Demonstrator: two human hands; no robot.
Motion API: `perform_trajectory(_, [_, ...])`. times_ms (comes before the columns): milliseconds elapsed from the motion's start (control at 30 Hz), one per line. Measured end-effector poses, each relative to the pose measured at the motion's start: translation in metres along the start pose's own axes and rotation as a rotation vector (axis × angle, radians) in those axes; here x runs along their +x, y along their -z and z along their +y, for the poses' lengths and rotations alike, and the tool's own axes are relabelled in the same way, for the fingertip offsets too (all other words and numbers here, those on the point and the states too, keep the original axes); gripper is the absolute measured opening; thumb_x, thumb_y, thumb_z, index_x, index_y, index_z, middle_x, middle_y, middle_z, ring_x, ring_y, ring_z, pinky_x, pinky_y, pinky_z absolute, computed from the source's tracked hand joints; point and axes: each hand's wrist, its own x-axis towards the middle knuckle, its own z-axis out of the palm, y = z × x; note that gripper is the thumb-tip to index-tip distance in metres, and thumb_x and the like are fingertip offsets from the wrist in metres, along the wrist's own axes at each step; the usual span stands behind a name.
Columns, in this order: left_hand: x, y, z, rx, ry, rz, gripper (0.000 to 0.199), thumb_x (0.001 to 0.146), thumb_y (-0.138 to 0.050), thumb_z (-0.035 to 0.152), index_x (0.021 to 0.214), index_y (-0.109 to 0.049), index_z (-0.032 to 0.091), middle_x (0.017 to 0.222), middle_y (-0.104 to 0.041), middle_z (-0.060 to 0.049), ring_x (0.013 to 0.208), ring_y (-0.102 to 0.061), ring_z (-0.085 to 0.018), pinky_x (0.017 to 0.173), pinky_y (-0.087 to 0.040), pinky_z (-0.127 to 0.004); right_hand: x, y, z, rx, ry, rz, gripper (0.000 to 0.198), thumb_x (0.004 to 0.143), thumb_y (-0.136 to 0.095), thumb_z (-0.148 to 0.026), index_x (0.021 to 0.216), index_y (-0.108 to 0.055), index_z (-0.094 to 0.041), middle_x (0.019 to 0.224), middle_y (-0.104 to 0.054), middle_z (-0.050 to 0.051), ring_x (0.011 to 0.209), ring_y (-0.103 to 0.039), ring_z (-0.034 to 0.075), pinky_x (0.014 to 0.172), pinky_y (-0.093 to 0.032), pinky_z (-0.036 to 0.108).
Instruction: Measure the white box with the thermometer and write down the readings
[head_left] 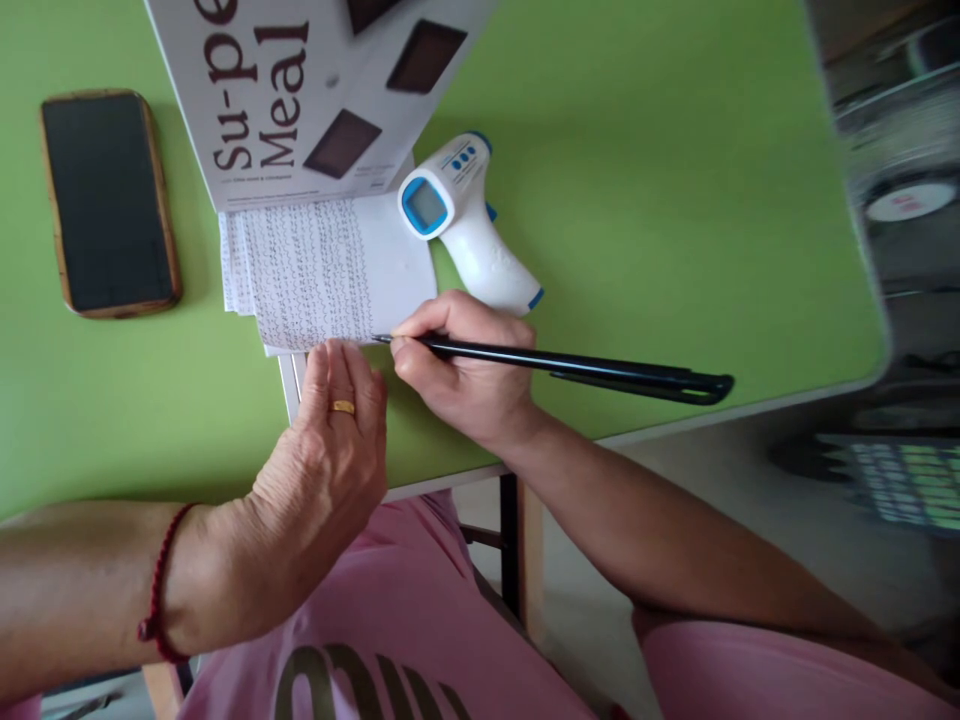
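Note:
My right hand (465,375) pinches a long black pen (562,362), its tip touching the near edge of a white paper sheet (397,240). Dense rows of small handwriting cover the left part of the sheet. Fingers outstretched and close together, my left hand (322,450) rests at the sheet's near edge, left of the pen tip; it wears a gold ring and a red cord bracelet. More written sheets (234,265) lie underneath. A white and blue infrared thermometer (480,225) lies just beyond my right hand, its head over the sheet's right edge.
A white box (315,130) printed "Su-per Meal" stands over the far end of the papers. To the left, a dark-screened phone (111,205) lies on the green table (675,200). Beyond the table's right edge are blurred items, including a keypad-like object (904,480).

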Motion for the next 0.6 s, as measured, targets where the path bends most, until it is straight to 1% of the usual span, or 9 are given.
perform_trajectory(133, [0.0,0.0,0.0,0.037,-0.013,0.013,0.083,0.083,-0.059,0.037,0.14,-0.036,-0.019,0.142,-0.042,-0.04,0.133,-0.046,-0.048,0.117,-0.034,-0.056,0.0,-0.001,0.0,0.035,0.01,-0.001,0.017,0.084,-0.06,-0.025,0.068,-0.053,-0.025,0.053,-0.059,-0.006,0.045,-0.054,0.011,0.045,-0.045,0.024])
perform_trajectory(200, [-0.001,0.0,0.0,0.029,-0.009,0.015,0.081,0.083,-0.06,0.037,0.14,-0.038,-0.017,0.143,-0.042,-0.039,0.134,-0.046,-0.047,0.117,-0.034,-0.055,-0.003,0.0,-0.001,0.027,0.004,0.047,0.016,0.085,-0.059,-0.026,0.07,-0.055,-0.026,0.056,-0.061,-0.005,0.046,-0.054,0.011,0.046,-0.046,0.025])
perform_trajectory(267, [-0.001,-0.001,0.001,0.023,-0.004,0.012,0.08,0.083,-0.061,0.038,0.14,-0.04,-0.015,0.143,-0.043,-0.038,0.135,-0.045,-0.046,0.118,-0.033,-0.054,-0.004,0.003,-0.001,0.036,0.012,0.13,0.01,0.087,-0.059,-0.027,0.076,-0.057,-0.026,0.06,-0.062,-0.005,0.049,-0.055,0.011,0.048,-0.048,0.025])
perform_trajectory(333, [-0.001,-0.001,0.001,0.044,-0.005,0.007,0.083,0.082,-0.063,0.042,0.139,-0.041,-0.014,0.143,-0.044,-0.038,0.134,-0.046,-0.046,0.118,-0.032,-0.054,-0.001,0.008,-0.001,0.037,0.049,0.191,0.002,0.088,-0.059,-0.026,0.087,-0.06,-0.027,0.068,-0.065,-0.004,0.054,-0.058,0.011,0.052,-0.051,0.026])
perform_trajectory(367, [-0.001,-0.002,0.0,0.06,-0.008,0.003,0.087,0.081,-0.064,0.046,0.139,-0.041,-0.014,0.142,-0.044,-0.038,0.134,-0.046,-0.046,0.118,-0.032,-0.055,0.003,0.012,-0.001,0.023,0.082,0.19,0.005,0.089,-0.058,-0.025,0.092,-0.061,-0.027,0.073,-0.066,-0.003,0.058,-0.06,0.012,0.056,-0.053,0.027])
perform_trajectory(433, [-0.002,-0.003,0.0,0.085,-0.021,0.003,0.101,0.077,-0.067,0.059,0.139,-0.041,-0.015,0.141,-0.044,-0.039,0.134,-0.046,-0.047,0.117,-0.031,-0.055,0.017,0.019,0.003,-0.035,0.182,0.121,0.013,0.091,-0.055,-0.02,0.098,-0.062,-0.028,0.082,-0.067,0.0,0.069,-0.064,0.014,0.065,-0.055,0.029])
perform_trajectory(500, [-0.002,-0.005,-0.001,0.095,-0.03,0.017,0.119,0.067,-0.067,0.077,0.138,-0.042,-0.015,0.14,-0.045,-0.04,0.132,-0.046,-0.049,0.117,-0.031,-0.057,0.038,0.024,0.011,-0.112,0.342,-0.01,0.015,0.093,-0.054,-0.018,0.097,-0.064,-0.028,0.086,-0.068,0.002,0.078,-0.066,0.015,0.072,-0.055,0.029])
perform_trajectory(567, [-0.003,-0.006,-0.003,0.104,-0.032,0.052,0.131,0.057,-0.06,0.091,0.136,-0.046,-0.014,0.138,-0.048,-0.039,0.129,-0.049,-0.049,0.116,-0.031,-0.057,0.057,0.025,0.02,-0.203,0.484,-0.099,0.018,0.096,-0.051,-0.018,0.099,-0.067,-0.024,0.088,-0.068,0.004,0.084,-0.065,0.016,0.076,-0.054,0.031])
perform_trajectory(600, [-0.002,-0.007,-0.003,0.115,-0.031,0.069,0.133,0.055,-0.055,0.094,0.135,-0.048,-0.012,0.136,-0.05,-0.038,0.127,-0.051,-0.048,0.116,-0.032,-0.056,0.064,0.023,0.025,-0.254,0.542,-0.131,0.019,0.098,-0.049,-0.018,0.1,-0.068,-0.022,0.088,-0.068,0.005,0.084,-0.064,0.017,0.076,-0.054,0.032])
